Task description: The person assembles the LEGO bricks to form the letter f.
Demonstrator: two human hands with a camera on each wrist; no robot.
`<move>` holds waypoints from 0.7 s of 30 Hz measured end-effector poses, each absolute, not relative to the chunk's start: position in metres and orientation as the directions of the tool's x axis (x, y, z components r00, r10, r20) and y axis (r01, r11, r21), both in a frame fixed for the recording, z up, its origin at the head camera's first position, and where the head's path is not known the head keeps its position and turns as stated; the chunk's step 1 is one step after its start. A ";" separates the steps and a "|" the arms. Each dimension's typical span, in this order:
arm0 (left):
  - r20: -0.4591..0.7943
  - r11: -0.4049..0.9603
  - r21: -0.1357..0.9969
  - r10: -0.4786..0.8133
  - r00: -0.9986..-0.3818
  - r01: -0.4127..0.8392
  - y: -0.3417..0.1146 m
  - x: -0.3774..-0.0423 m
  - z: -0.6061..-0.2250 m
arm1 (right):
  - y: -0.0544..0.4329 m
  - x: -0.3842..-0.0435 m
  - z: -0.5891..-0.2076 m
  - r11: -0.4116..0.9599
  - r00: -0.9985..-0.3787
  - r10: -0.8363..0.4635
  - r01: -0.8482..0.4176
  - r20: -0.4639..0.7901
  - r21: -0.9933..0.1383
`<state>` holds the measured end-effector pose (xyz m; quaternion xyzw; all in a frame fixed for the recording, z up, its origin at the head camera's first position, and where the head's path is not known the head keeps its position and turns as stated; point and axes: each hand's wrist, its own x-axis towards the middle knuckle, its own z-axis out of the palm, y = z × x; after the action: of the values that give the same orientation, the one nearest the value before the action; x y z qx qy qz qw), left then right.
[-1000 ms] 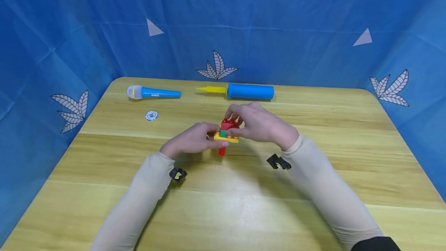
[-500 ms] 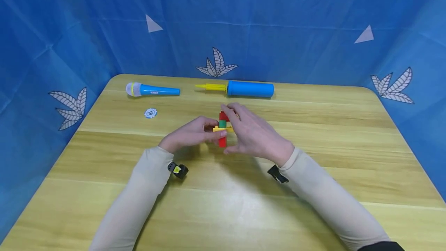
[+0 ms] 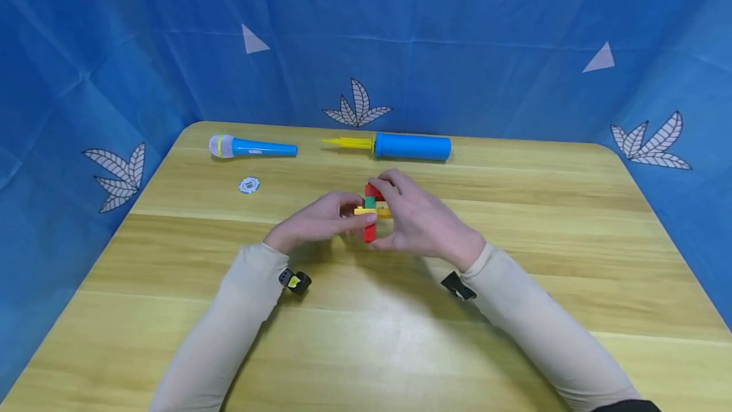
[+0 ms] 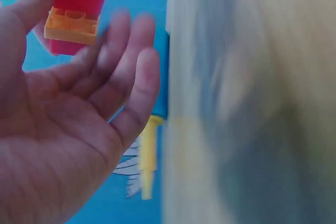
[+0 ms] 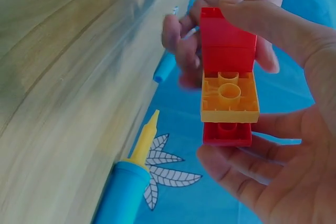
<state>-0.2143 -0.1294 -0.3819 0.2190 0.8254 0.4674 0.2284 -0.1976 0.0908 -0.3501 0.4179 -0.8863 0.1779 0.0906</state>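
Note:
A small stack of toy building bricks is held up over the table between both hands. Its top red brick (image 3: 374,190) sits above a green brick (image 3: 370,203), a yellow brick (image 3: 384,213) and a red column (image 3: 370,234) below. My left hand (image 3: 311,221) pinches the stack's left side at the yellow brick, its other fingers loosely spread in the left wrist view. My right hand (image 3: 429,224) spans the stack from the right, thumb at the lower end of the red column, fingers at the top red brick. In the right wrist view the yellow brick (image 5: 229,96) shows its hollow underside.
A blue toy microphone (image 3: 263,149) lies at the table's back left, with a white and blue poker chip (image 3: 248,185) in front of it. A blue hand pump (image 3: 413,147) with a yellow nozzle lies at the back middle. Behind the table hangs a blue cloth (image 3: 457,37).
My right thumb has moved from beside the green brick down to the lower end of the red column. The left hand keeps its pinch at the yellow brick.

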 end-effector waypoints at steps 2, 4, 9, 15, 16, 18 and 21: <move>-0.121 0.501 0.841 0.538 -0.834 0.201 -0.129 -0.213 -0.377 | 0.093 -0.198 -0.350 0.609 -0.668 -0.690 -0.743 0.277 -0.277; -0.067 0.536 0.805 0.506 -0.860 0.253 -0.130 -0.212 -0.372 | 0.094 -0.199 -0.349 0.627 -0.694 -0.675 -0.719 0.253 -0.300; -0.009 0.545 0.766 0.538 -0.843 0.340 -0.132 -0.210 -0.366 | 0.095 -0.201 -0.350 0.639 -0.705 -0.669 -0.707 0.235 -0.303; -0.034 0.581 0.720 0.574 -0.818 0.379 -0.130 -0.206 -0.369 | 0.095 -0.202 -0.354 0.638 -0.701 -0.685 -0.708 0.195 -0.304; -0.038 0.588 0.714 0.574 -0.818 0.380 -0.130 -0.206 -0.370 | 0.094 -0.202 -0.355 0.638 -0.702 -0.687 -0.706 0.186 -0.307; -0.052 0.607 0.699 0.570 -0.820 0.378 -0.129 -0.206 -0.370 | 0.093 -0.202 -0.357 0.642 -0.705 -0.690 -0.701 0.166 -0.310; -0.075 0.630 0.681 0.567 -0.820 0.373 -0.129 -0.206 -0.372 | 0.092 -0.202 -0.360 0.653 -0.714 -0.686 -0.689 0.138 -0.315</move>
<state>-0.2059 -0.1290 -0.3719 0.2638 0.8914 0.3399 0.1424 -0.2020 0.0924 -0.3602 0.3781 -0.9092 0.1745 0.0035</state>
